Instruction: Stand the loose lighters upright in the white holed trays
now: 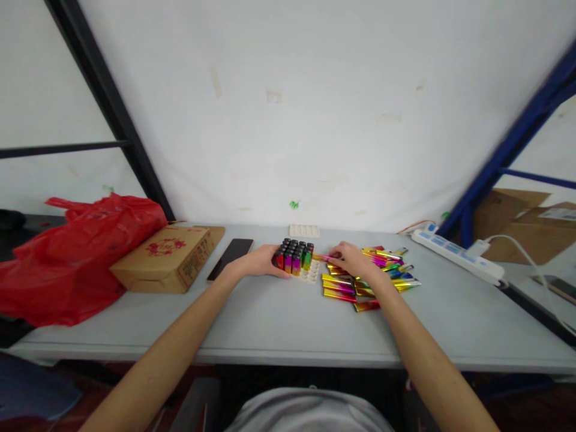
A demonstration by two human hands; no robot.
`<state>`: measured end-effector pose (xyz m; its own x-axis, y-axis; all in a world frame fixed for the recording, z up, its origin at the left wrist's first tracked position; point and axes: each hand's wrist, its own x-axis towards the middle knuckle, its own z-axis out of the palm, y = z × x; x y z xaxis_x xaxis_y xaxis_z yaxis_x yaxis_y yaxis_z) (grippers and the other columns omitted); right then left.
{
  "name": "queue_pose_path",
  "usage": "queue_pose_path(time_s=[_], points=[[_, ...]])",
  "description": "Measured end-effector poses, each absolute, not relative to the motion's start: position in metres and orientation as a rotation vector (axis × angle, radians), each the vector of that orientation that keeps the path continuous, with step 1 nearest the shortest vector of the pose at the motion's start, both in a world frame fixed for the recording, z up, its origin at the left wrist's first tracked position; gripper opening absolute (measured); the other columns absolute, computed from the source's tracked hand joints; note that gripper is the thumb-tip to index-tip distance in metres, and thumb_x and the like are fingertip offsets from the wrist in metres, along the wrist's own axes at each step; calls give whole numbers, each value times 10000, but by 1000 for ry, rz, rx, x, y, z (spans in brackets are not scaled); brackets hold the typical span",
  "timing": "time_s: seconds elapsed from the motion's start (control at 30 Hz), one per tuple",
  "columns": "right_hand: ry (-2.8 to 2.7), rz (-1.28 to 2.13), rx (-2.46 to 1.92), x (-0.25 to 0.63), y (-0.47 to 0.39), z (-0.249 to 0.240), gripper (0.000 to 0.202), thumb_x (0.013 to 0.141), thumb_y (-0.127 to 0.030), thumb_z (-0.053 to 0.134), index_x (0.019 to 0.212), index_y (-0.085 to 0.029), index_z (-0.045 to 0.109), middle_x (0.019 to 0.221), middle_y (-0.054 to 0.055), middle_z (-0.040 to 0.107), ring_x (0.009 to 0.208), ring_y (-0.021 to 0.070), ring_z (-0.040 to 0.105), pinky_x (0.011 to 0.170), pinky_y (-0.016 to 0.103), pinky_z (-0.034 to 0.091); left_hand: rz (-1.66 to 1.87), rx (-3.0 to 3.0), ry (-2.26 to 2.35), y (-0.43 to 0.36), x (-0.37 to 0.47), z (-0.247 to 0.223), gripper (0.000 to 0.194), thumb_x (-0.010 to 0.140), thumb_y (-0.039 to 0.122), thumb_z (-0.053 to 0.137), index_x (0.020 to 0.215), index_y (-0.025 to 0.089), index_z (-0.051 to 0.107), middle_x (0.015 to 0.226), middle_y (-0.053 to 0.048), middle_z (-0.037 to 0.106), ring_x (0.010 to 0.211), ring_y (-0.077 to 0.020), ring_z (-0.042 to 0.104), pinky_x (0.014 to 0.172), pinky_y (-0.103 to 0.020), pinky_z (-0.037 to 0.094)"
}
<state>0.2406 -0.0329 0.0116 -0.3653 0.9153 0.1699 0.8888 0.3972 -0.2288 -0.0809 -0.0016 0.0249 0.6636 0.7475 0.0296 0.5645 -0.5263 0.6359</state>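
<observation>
Upright lighters (296,255), shiny and many-coloured with black tops, stand packed in a white tray with round sockets (308,274). My left hand (265,261) is curled against their left side, thumb at the front, gripping the group. At the tray's right edge, my right hand (346,259) pinches a pink and gold lighter (322,257), which lies about level and points left toward the standing ones. Under and around that hand spreads a loose pile of metallic lighters (339,288), lying flat in gold, pink, red, green and blue. My right fingers partly hide the held lighter.
A second white tray (304,230) lies by the wall. On the left are a black phone (230,259), a cardboard box (164,255) and a red plastic bag (81,258). A power strip (459,255) with a plugged-in white cable (517,243) lies right.
</observation>
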Motion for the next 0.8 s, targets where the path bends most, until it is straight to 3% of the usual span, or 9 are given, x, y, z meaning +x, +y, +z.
queue_pose_path(time_s=[0.1,0.23,0.4,0.5,0.67,0.73,0.8], points=[[-2245,63,-1661,241,-34,10,220,1009,-313,565,1078,-153,699,1055,141,702,909,222,660,833,308,452,405,2277,992,0,-81,24,733,625,590,869,1210,189,683,1191,-48,759,1060,-297,697,900,-327,540],[-1918,112,-1680,241,-34,13,251,1016,-339,513,1151,-168,638,828,70,717,748,210,639,733,308,435,394,2300,1008,0,-81,24,706,639,579,865,1193,179,684,1158,-50,767,1041,-299,705,885,-331,541],[-1450,529,-1366,231,-32,23,400,827,-597,671,841,-199,643,660,-11,620,647,166,579,687,299,471,388,2315,1014,-2,-80,27,701,641,600,855,1168,172,683,1125,-49,775,1017,-290,708,851,-322,547],[-1160,872,-1094,220,-35,29,486,741,-691,696,824,-230,565,699,-34,575,668,147,576,694,298,531,394,2316,1034,-2,-81,26,710,625,624,857,1151,177,691,1124,-49,774,1021,-293,706,850,-323,549],[-1043,1198,-907,203,-47,37,502,745,-660,720,931,-272,462,853,-11,656,696,161,635,652,317,546,425,2331,1032,1,-82,22,717,607,627,875,1143,183,700,1089,-48,779,964,-286,709,847,-331,548],[-1084,1233,-887,199,-51,40,498,760,-655,714,962,-279,459,734,-53,595,596,135,569,596,289,513,435,2327,1014,2,-82,21,696,618,627,870,1136,191,709,1074,-40,781,953,-280,705,844,-330,547],[-1134,1234,-901,196,-53,40,489,774,-665,696,982,-286,467,626,-104,457,481,97,421,485,229,403,438,2315,1011,3,-81,20,666,633,625,860,1118,192,719,1043,-33,782,935,-273,702,811,-321,545]])
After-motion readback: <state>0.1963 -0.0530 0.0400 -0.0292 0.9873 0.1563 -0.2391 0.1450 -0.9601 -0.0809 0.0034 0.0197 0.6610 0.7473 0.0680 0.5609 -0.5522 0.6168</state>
